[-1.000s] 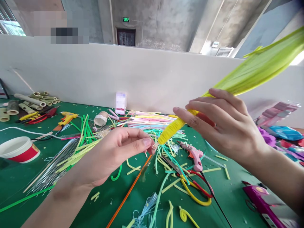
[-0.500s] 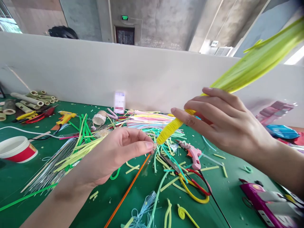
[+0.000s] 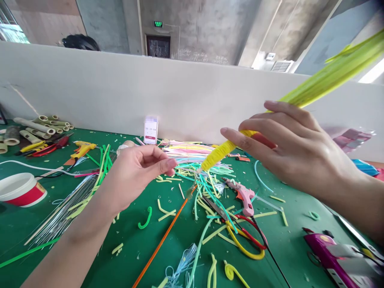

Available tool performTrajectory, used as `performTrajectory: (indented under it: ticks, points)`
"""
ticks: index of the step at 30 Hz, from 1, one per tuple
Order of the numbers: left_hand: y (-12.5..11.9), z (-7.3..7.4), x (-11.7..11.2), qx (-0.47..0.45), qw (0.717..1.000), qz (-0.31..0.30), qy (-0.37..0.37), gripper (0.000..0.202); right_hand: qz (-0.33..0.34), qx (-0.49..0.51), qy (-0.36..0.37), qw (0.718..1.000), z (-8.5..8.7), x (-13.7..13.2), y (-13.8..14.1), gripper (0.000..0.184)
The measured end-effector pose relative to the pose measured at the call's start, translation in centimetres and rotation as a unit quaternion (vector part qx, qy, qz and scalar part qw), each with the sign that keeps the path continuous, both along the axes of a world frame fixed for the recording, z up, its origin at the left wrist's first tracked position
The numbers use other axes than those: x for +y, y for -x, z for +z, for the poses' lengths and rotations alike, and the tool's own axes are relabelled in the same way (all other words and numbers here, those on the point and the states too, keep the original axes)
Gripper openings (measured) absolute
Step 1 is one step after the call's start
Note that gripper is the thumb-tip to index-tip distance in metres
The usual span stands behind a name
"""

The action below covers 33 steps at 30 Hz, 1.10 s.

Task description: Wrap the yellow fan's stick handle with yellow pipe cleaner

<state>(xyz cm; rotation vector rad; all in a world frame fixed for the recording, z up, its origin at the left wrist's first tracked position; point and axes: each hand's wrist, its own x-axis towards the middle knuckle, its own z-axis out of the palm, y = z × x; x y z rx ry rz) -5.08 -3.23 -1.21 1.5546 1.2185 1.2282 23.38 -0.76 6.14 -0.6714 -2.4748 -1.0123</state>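
Observation:
In my right hand (image 3: pixel 288 144) is a long yellow bundle (image 3: pixel 220 154), ribbed and tightly wrapped at its lower end. Its flatter, smoother part (image 3: pixel 333 82) rises from behind the fingers to the upper right. A small pale, translucent tip ends it, with something thin and see-through below that I cannot make out. To the left, my left hand (image 3: pixel 144 172) is pinched, thumb against fingers, apart from the bundle; whether anything fine is in the pinch is hidden. Under the tip, an orange stick (image 3: pixel 163 242) slants across the green table.
Scissors (image 3: pixel 244 244) and a pink glue gun (image 3: pixel 246 196) lie right of centre among pipe-cleaner scraps. A paper cup (image 3: pixel 21 192), metal wires (image 3: pixel 69 212), a yellow glue gun (image 3: pixel 82 149) and bamboo pieces (image 3: pixel 36 128) are left. A phone (image 3: pixel 150 130) leans against the partition (image 3: pixel 192 96).
My left hand has come off the lower tip of the yellow bundle and moved left and up. My right hand, with the bundle, has shifted slightly right.

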Motion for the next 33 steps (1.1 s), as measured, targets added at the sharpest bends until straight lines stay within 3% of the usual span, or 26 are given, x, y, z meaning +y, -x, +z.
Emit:
performTrajectory:
  ticks: [3, 9, 12, 15, 18, 23, 27, 31, 33]
  points:
    - [0.3, -0.4, 0.6, 0.045, 0.999, -0.010, -0.023, 0.024, 0.009, 0.011, 0.047, 0.999, 0.7, -0.1, 0.1, 0.039]
    - [0.5, -1.5, 1.5, -0.086, 0.995, -0.055, -0.011, 0.045, 0.037, -0.038, 0.084, 0.995, 2.3, 0.5, 0.2, 0.041]
    - [0.7, -1.9, 2.1, -0.024, 0.995, -0.102, 0.003, 0.060, 0.045, -0.096, 0.067, 0.992, 2.9, 0.8, 0.6, 0.042]
    - [1.4, -2.3, 3.2, 0.022, 0.998, -0.059, -0.005, 0.059, 0.049, -0.141, 0.050, 0.988, 3.3, 0.9, 1.1, 0.044]
    - [2.5, -2.7, 4.4, 0.001, 1.000, 0.016, -0.026, 0.033, 0.055, -0.142, 0.072, 0.986, 3.7, 0.7, 1.7, 0.040]
    - [3.5, -2.3, 4.6, -0.023, 0.997, 0.073, 0.004, 0.031, 0.069, -0.129, 0.107, 0.983, 4.4, 0.2, 2.7, 0.040]
    - [2.5, -1.0, 3.0, -0.080, 0.996, 0.031, -0.008, 0.025, 0.081, -0.112, 0.106, 0.985, 4.5, -0.3, 3.5, 0.042]
    - [1.1, -0.1, 1.9, -0.158, 0.987, -0.018, -0.012, 0.052, 0.081, -0.122, 0.092, 0.985, 4.3, -0.6, 4.0, 0.041]
    - [0.2, 0.2, 1.9, -0.200, 0.977, -0.071, -0.005, 0.053, 0.082, -0.124, 0.088, 0.985, 4.1, -0.8, 4.3, 0.039]
